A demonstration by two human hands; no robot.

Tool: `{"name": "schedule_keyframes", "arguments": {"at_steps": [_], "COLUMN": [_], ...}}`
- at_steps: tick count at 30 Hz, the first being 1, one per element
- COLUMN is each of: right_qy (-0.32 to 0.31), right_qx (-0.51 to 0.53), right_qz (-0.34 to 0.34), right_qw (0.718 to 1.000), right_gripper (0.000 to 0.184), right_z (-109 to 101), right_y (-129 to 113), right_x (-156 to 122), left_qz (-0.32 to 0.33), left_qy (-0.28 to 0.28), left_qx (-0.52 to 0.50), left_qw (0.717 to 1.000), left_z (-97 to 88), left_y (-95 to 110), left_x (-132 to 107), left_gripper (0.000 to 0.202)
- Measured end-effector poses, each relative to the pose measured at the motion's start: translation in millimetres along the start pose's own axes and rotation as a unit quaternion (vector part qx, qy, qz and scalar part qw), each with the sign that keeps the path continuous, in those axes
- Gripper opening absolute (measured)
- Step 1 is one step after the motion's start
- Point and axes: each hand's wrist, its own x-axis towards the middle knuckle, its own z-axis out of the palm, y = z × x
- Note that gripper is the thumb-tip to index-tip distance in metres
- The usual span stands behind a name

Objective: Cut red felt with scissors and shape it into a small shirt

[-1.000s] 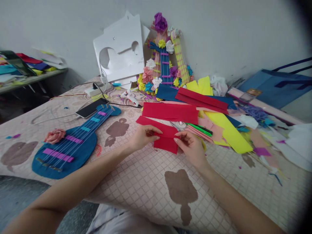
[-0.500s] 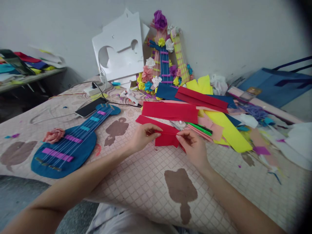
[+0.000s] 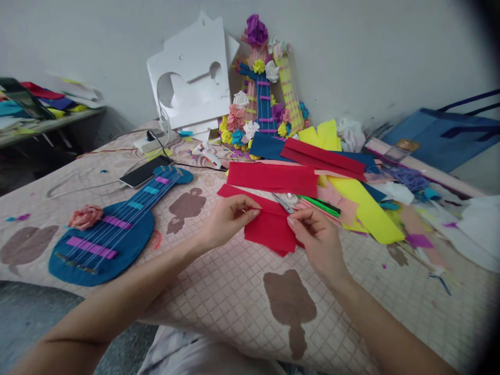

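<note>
A red piece of crepe paper [image 3: 271, 229] hangs between my two hands above the table. My left hand [image 3: 233, 220] pinches its upper left corner between thumb and fingers. The upper right corner is in the pinch of my right hand [image 3: 312, 232]. Behind the held piece lie another red strip [image 3: 238, 192] and a wider red sheet [image 3: 273, 177]. Scissors [image 3: 283, 203] rest just beyond my right fingertips, partly hidden by the hand. Green pens [image 3: 320, 205] lie to their right.
A blue paper guitar [image 3: 113, 237] with a pink flower lies at left, near a phone [image 3: 146, 171]. A glue gun [image 3: 208, 155] sits farther back. Decorated guitars [image 3: 263, 99] and a white cut-out board [image 3: 191, 78] lean on the wall. Yellow paper [image 3: 363, 208] and scraps spread rightward.
The held red paper has unfolded downward and shows a larger area. My right hand has moved slightly to the right, and more of the scissors is visible.
</note>
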Motion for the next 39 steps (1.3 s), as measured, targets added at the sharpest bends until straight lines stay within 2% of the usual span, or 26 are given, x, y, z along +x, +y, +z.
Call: {"name": "schedule_keyframes", "arguments": {"at_steps": [5,7,10,13,16,20,23,27,31,39], "right_qy": [-0.024,-0.029,-0.039,-0.046,-0.051,-0.056,-0.059,-0.094,-0.14,-0.145], "right_qx": [0.092,0.091,0.066,0.032,0.011,-0.002,0.009,0.056,0.041,0.024], "right_qz": [0.113,0.126,0.111,0.085,0.065,0.055,0.058,0.095,0.093,0.073], "right_qw": [0.989,0.987,0.991,0.995,0.996,0.997,0.997,0.989,0.985,0.986], "right_gripper": [0.02,0.021,0.019,0.018,0.018,0.019,0.02,0.024,0.025,0.022], "right_z": [7.1,9.4,10.7,9.9,9.2,9.7,10.4,11.3,13.4,11.9], "right_y": [9.1,15.6,24.2,29.3,32.2,33.2,29.7,23.4,25.4,32.6], "right_x": [0.4,1.0,1.3,1.7,2.3,2.4,2.2,2.8,3.1,4.1], "left_qz": [-0.188,-0.232,-0.263,-0.262,-0.23,-0.195,-0.189,-0.188,-0.194,-0.198], "left_qy": [-0.041,-0.05,-0.064,-0.066,-0.051,-0.003,0.005,0.0,-0.017,-0.022], "left_qx": [-0.117,-0.131,-0.141,-0.138,-0.137,-0.135,-0.146,-0.153,-0.168,-0.186], "left_qw": [0.974,0.963,0.952,0.953,0.962,0.971,0.971,0.97,0.966,0.962], "left_z": [-4.2,-6.1,-6.6,-2.6,5.1,12.8,13.5,12.7,14.7,15.5], "left_y": [-16.4,-23.1,-28.6,-29.7,-31.3,-35.1,-35.4,-33.8,-35.3,-34.9], "left_x": [5.7,8.0,9.9,11.3,13.0,13.5,12.5,11.4,10.8,10.5], "left_gripper": [0.025,0.026,0.033,0.042,0.045,0.039,0.033,0.029,0.031,0.031]}}
